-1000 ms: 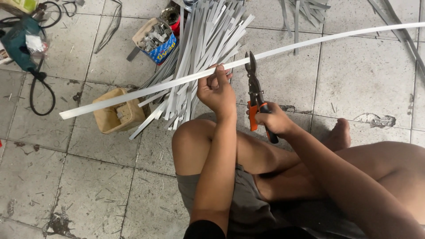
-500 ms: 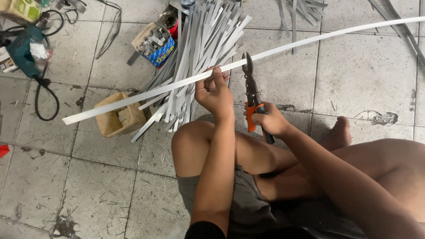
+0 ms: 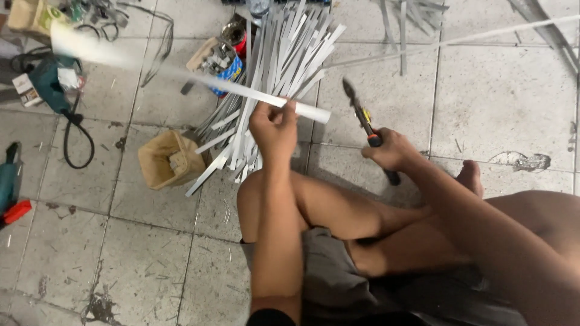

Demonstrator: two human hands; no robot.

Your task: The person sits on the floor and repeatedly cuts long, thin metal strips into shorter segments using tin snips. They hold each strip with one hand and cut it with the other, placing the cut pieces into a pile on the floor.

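Observation:
My left hand (image 3: 273, 125) grips a cut white metal strip (image 3: 199, 78) near its right end; the strip runs up to the left and is blurred at its far end. My right hand (image 3: 389, 150) holds tin snips (image 3: 362, 118) with black and orange handles, the blades pointing up and away from the strip. The rest of the long strip (image 3: 477, 37) lies apart at the upper right. A pile of cut metal strips (image 3: 284, 66) lies on the tiled floor just beyond my left hand.
A small tan cardboard box (image 3: 169, 160) stands left of the pile. A box of small parts (image 3: 220, 60), a teal power tool (image 3: 51, 84) with a black cord, and another tool (image 3: 11, 181) lie at the left. My bent legs fill the lower right.
The long strip is now in two pieces. My left hand has swung the cut piece up to the left; the snips have pulled away to the right.

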